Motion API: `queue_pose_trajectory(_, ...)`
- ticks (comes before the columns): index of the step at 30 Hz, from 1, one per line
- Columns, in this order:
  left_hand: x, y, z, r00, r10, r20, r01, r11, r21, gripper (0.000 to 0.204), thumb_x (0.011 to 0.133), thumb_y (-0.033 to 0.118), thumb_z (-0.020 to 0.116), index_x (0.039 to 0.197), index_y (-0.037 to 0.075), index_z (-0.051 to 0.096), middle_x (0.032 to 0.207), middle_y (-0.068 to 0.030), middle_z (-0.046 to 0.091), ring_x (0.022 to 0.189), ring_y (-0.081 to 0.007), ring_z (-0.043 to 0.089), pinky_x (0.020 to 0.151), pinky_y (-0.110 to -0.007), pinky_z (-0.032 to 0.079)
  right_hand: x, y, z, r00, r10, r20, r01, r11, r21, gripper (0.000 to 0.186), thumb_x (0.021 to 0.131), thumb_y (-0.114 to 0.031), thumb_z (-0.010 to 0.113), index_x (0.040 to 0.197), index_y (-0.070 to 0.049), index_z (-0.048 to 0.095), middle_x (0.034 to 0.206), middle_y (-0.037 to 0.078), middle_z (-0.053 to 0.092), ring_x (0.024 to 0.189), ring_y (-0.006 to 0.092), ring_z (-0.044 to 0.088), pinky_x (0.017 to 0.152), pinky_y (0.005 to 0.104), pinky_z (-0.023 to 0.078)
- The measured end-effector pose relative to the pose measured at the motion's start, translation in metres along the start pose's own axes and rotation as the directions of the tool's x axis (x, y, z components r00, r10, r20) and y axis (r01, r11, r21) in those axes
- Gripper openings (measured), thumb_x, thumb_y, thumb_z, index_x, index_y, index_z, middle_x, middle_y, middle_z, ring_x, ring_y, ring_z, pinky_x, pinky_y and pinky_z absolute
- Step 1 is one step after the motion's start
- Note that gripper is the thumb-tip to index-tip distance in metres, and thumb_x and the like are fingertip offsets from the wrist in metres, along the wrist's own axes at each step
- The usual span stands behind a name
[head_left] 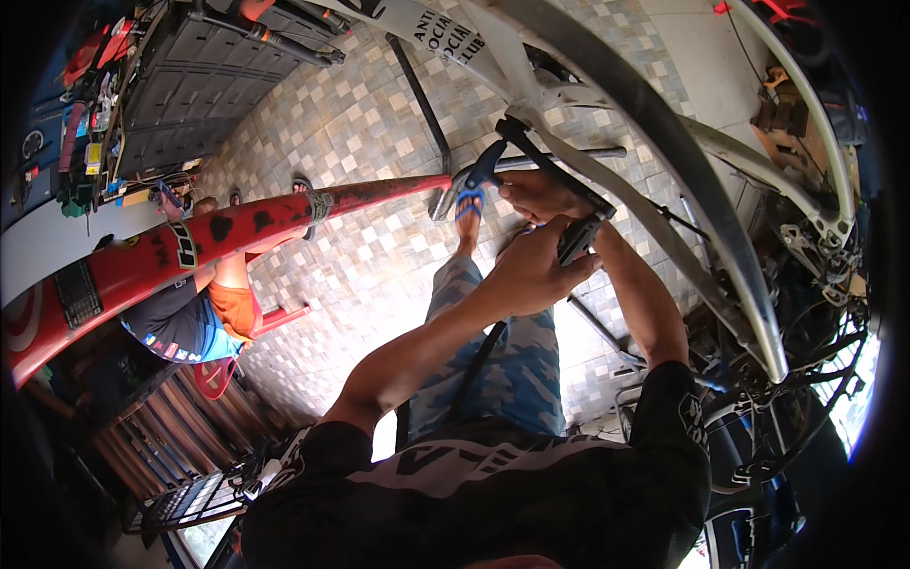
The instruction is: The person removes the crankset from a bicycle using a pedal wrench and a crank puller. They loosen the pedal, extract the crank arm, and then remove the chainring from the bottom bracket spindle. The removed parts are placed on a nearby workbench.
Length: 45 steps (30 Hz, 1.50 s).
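Note:
My left hand (536, 270) grips a black tool or fitting (580, 237) on a long dark arm that angles up to a black and blue clamp (488, 161). My right hand (540, 194) is behind that arm, fingers curled beside the blue lever; what they hold is hard to make out. Just above, a scuffed silver bicycle frame (526, 95) arches to the right, with a dark and polished tube (720, 228). A worn red frame tube (227, 228) runs in from the left and ends near the clamp.
Another person (204, 322) in orange shorts is low at the left, behind the red tube. A cluttered bench (95, 152) lines the upper left, wooden slats (161, 427) the lower left. Bike parts (806, 398) crowd the right. The tiled floor (332, 256) lies below.

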<state>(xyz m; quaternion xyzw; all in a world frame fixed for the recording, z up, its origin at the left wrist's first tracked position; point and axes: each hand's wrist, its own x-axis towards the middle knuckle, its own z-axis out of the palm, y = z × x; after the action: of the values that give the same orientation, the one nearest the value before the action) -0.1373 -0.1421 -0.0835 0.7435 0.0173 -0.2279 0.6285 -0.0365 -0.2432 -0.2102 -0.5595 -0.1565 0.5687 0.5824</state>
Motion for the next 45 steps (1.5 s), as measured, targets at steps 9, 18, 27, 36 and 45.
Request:
queue_pose_trajectory(9, -0.011, -0.007, -0.012, 0.989, 0.082, 0.125, -0.053, 0.974, -0.219, 0.064, 0.096, 0.020, 0.070, 0.148, 0.003, 0.037, 0.104, -0.0079, 0.060, 0.095, -0.0175, 0.061, 0.081, -0.034, 0.050, -0.029, -0.015, 0.006, 0.995, -0.054, -0.085, 0.075, 0.960, 0.270, 0.055, 0.102, -0.030, 0.067, 0.148, -0.004, 0.052, 0.075, 0.000, 0.057, 0.072, 0.0084, 0.054, 0.060, 0.0252, 0.042)
queue_pose_trajectory(18, -0.016, -0.008, -0.012, 0.976, 0.198, 0.086, -0.170, 0.951, -0.258, 0.054, 0.105, 0.011, 0.051, 0.152, 0.000, 0.028, 0.102, -0.0071, 0.058, 0.090, -0.0146, 0.058, 0.081, -0.031, 0.050, -0.026, -0.026, 0.007, 0.987, 0.107, -0.121, -0.082, 0.977, 0.197, 0.063, 0.096, -0.038, 0.074, 0.148, -0.010, 0.054, 0.082, -0.007, 0.054, 0.071, 0.0064, 0.051, 0.062, 0.0241, 0.042)
queue_pose_trajectory(27, -0.016, -0.011, -0.017, 0.975, 0.131, 0.179, -0.077, 0.956, -0.282, 0.070, 0.101, 0.001, 0.044, 0.160, 0.002, 0.008, 0.110, -0.0108, 0.056, 0.094, -0.0177, 0.059, 0.085, -0.032, 0.052, -0.027, -0.055, -0.001, 0.972, 0.235, -0.027, -0.236, 0.967, -0.090, 0.065, 0.097, -0.047, 0.069, 0.151, -0.016, 0.052, 0.095, -0.004, 0.061, 0.082, 0.0086, 0.056, 0.075, 0.0273, 0.049)
queue_pose_trajectory(36, -0.014, 0.000, -0.015, 0.981, 0.040, 0.191, 0.036, 0.925, -0.378, 0.060, 0.096, -0.003, 0.047, 0.152, 0.001, 0.024, 0.104, -0.0103, 0.057, 0.092, -0.0171, 0.058, 0.078, -0.032, 0.048, -0.017, -0.031, -0.022, 0.991, 0.133, 0.026, -0.133, 0.991, -0.019, 0.061, 0.092, -0.034, 0.079, 0.145, -0.013, 0.058, 0.109, 0.004, 0.061, 0.086, 0.0094, 0.057, 0.081, 0.0285, 0.045)
queue_pose_trajectory(45, -0.019, 0.001, -0.005, 0.990, 0.031, 0.139, 0.006, 0.967, -0.254, 0.062, 0.095, -0.002, 0.049, 0.152, -0.003, 0.024, 0.109, -0.0124, 0.055, 0.097, -0.0218, 0.057, 0.089, -0.035, 0.047, -0.026, -0.022, 0.000, 0.998, 0.039, -0.049, -0.031, 0.988, 0.154, 0.057, 0.095, -0.033, 0.075, 0.145, -0.012, 0.058, 0.071, -0.008, 0.045, 0.059, 0.0042, 0.041, 0.055, 0.0203, 0.036)
